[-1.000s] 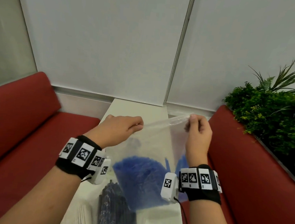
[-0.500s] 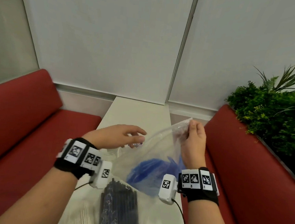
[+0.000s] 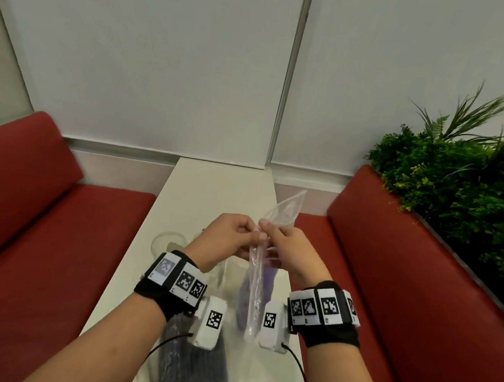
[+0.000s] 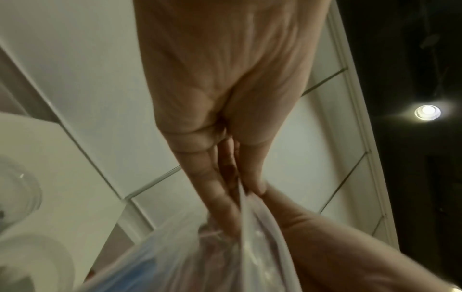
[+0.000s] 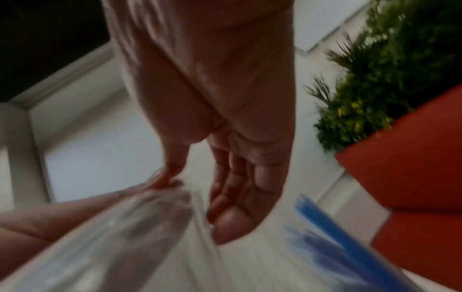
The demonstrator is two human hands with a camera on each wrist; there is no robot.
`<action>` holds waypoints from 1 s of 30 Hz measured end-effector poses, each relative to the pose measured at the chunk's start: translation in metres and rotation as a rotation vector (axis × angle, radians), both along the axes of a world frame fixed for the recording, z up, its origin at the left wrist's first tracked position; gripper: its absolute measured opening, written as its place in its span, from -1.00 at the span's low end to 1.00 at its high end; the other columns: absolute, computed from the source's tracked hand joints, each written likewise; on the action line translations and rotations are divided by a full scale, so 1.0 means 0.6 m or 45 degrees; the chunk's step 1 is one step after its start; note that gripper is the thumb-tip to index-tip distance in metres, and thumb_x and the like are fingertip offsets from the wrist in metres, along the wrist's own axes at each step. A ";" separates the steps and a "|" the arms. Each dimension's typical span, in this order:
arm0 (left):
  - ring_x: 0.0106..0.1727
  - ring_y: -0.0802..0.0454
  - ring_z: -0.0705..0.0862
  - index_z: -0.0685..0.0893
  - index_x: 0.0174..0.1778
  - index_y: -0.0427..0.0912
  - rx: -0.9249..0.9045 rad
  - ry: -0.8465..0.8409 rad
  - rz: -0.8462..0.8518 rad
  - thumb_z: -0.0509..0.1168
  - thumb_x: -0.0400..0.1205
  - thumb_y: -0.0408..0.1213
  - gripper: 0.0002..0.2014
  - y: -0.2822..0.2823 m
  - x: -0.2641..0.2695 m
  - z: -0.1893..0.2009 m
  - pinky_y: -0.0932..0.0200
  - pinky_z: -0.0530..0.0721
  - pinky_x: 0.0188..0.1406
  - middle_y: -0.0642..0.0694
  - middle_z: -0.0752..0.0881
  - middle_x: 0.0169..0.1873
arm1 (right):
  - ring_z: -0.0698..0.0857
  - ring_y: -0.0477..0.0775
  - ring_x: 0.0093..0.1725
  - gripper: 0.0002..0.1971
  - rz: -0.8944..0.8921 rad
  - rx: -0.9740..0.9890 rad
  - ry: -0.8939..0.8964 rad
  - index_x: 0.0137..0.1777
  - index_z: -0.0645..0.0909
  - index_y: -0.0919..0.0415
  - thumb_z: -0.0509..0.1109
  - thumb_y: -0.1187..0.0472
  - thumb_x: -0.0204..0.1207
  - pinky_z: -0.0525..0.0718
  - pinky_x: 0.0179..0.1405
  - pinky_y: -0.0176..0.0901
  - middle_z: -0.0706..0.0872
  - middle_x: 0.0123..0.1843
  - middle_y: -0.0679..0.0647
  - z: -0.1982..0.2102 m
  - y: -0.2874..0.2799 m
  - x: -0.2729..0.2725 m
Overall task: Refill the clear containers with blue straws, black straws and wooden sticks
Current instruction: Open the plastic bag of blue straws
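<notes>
Clear plastic bag [image 3: 260, 270] hangs above the desk [image 3: 214, 193]; I see my left hand [image 3: 228, 240] and right hand [image 3: 293, 249] both pinching its top edge, fingers closed on it. Blue straws [image 5: 332, 229] sit inside, blurred. Black straws [image 3: 192, 365], apparently bagged, lie on the desk below my wrists.
</notes>
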State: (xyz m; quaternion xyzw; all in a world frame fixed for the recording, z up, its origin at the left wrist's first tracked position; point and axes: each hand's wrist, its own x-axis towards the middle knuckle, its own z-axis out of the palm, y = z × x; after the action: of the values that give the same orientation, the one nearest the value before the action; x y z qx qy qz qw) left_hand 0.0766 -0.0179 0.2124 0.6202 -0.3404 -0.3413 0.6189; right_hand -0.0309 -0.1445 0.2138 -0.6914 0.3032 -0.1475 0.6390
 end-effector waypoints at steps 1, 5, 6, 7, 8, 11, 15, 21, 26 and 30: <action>-0.25 -0.10 0.81 0.65 -0.11 -0.37 0.000 0.070 -0.005 0.45 0.60 -0.35 -0.85 -0.001 -0.002 -0.001 0.04 0.80 -0.23 -0.31 0.79 -0.24 | 0.75 0.12 -0.33 -0.72 -0.038 0.107 -0.058 0.00 0.69 0.40 0.38 0.13 0.73 0.75 -0.42 -0.14 0.73 -0.19 0.27 -0.008 0.001 0.000; -0.02 -0.32 0.80 0.56 -0.04 -0.36 -0.119 0.719 0.203 0.26 0.72 -0.40 -0.92 0.008 0.016 -0.019 -0.19 0.82 -0.15 -0.43 0.75 -0.05 | 0.77 0.21 -0.26 -0.83 -0.355 0.858 -0.371 -0.06 0.57 0.45 0.18 0.48 0.72 0.82 -0.41 -0.02 0.70 -0.22 0.32 -0.033 -0.028 -0.011; 0.04 -0.36 0.77 0.54 -0.02 -0.36 -0.177 0.931 0.242 0.20 0.75 -0.41 -0.92 0.013 0.024 -0.025 -0.27 0.81 -0.15 -0.44 0.72 0.00 | 0.75 0.22 -0.25 -0.85 -0.397 1.120 -0.492 -0.02 0.55 0.47 0.15 0.51 0.71 0.82 -0.39 -0.01 0.69 -0.21 0.32 -0.042 -0.039 -0.018; 0.06 -0.36 0.74 0.54 0.00 -0.37 -0.229 1.146 0.278 0.15 0.77 -0.42 -0.90 0.017 0.031 -0.032 -0.32 0.79 -0.15 -0.43 0.69 0.01 | 0.75 0.20 -0.23 -0.85 -0.427 1.332 -0.592 0.06 0.54 0.50 0.13 0.51 0.71 0.81 -0.34 -0.02 0.71 -0.17 0.34 -0.051 -0.046 -0.023; 0.00 -0.29 0.73 0.54 -0.01 -0.38 -0.271 1.342 0.308 0.09 0.78 -0.44 -0.86 0.018 0.036 -0.041 -0.28 0.78 -0.19 -0.39 0.67 -0.04 | 0.78 0.21 -0.13 -0.81 -0.451 1.477 -0.654 0.20 0.54 0.52 0.12 0.48 0.74 0.82 -0.19 -0.02 0.74 -0.03 0.37 -0.060 -0.050 -0.026; -0.55 0.08 0.49 0.49 -0.20 -0.31 -0.198 1.600 0.281 0.00 0.77 -0.48 -0.75 0.015 0.033 -0.066 0.30 0.59 -0.61 -0.11 0.47 -0.48 | 0.73 0.39 0.31 -0.65 -0.456 1.462 -0.577 0.45 0.52 0.34 0.09 0.49 0.76 0.70 0.28 0.31 0.69 0.36 0.41 -0.094 -0.052 -0.019; -0.67 0.15 0.15 0.67 -0.04 -0.18 0.089 1.224 0.231 0.21 0.75 -0.02 -0.70 0.011 0.024 -0.093 0.36 0.08 -0.72 0.04 0.22 -0.58 | 0.63 -0.04 -0.53 -0.73 -0.299 0.626 -0.140 0.36 0.45 0.01 0.36 0.04 0.74 0.62 -0.56 -0.13 0.77 -0.21 0.10 -0.112 -0.037 -0.022; -0.66 0.14 0.16 0.78 -0.43 -0.20 0.319 1.064 0.223 0.34 0.63 0.06 -0.55 0.009 0.032 -0.097 0.34 0.12 -0.63 0.06 0.25 -0.63 | 0.42 0.27 0.56 0.12 0.153 -0.602 0.338 0.65 -0.05 -0.62 0.60 -0.47 0.17 0.51 0.47 0.19 0.22 0.68 0.16 -0.094 -0.031 -0.035; -0.67 0.13 0.20 0.63 -0.41 -0.17 0.338 0.926 0.054 0.34 0.62 -0.05 -0.66 -0.013 0.026 -0.073 0.32 0.20 -0.73 0.04 0.28 -0.63 | 0.77 0.06 0.16 -0.55 0.289 -0.458 0.065 0.44 0.60 -0.17 0.56 0.05 0.57 0.72 0.35 0.21 0.76 0.30 0.10 -0.070 -0.004 -0.018; -0.10 -0.03 0.69 0.56 0.32 -0.09 0.601 0.186 -0.115 0.43 0.50 0.16 -0.42 -0.001 0.015 -0.046 0.08 0.73 -0.13 -0.07 0.63 0.00 | 0.83 0.14 -0.29 -0.84 -0.263 -0.076 0.053 0.09 0.73 0.29 0.37 0.21 0.68 0.85 -0.13 0.16 0.84 -0.20 0.25 -0.093 -0.016 -0.024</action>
State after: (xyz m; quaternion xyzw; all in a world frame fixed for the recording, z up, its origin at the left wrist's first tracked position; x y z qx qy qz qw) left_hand 0.0856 -0.0187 0.1845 0.7054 -0.2328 -0.4827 0.4639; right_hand -0.0452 -0.1541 0.1579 -0.6779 0.3817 -0.2072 0.5932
